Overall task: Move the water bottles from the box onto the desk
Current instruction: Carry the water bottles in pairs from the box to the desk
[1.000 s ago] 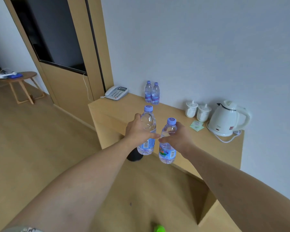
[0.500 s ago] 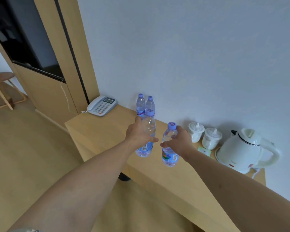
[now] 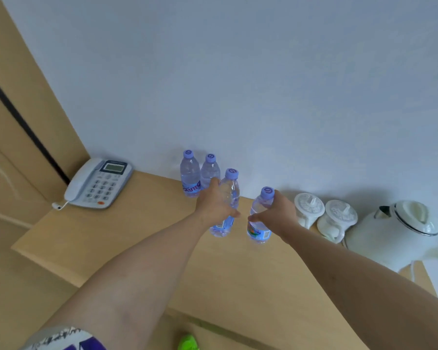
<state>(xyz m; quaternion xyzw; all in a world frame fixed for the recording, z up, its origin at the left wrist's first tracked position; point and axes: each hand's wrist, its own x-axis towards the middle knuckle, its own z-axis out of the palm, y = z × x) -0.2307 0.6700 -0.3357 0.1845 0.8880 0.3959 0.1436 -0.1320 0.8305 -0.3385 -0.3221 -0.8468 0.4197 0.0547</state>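
My left hand (image 3: 216,203) grips a clear water bottle (image 3: 227,198) with a purple cap, held upright above the wooden desk (image 3: 127,238). My right hand (image 3: 278,213) grips a second bottle (image 3: 259,227) of the same kind, just to the right. Both bottles hang over the desk's middle, near the wall. Two more bottles (image 3: 189,173) (image 3: 210,170) stand side by side on the desk against the wall, right behind my left hand. The box is out of view.
A grey telephone (image 3: 96,184) lies at the desk's far left. Two white lidded cups (image 3: 309,209) (image 3: 338,218) and a white kettle (image 3: 400,231) stand at the right along the wall. Something green (image 3: 187,342) shows on the floor below the desk's front edge.
I have come closer to the desk. Both hands have carried their bottles forward, from in front of the desk edge to above its top near the wall.
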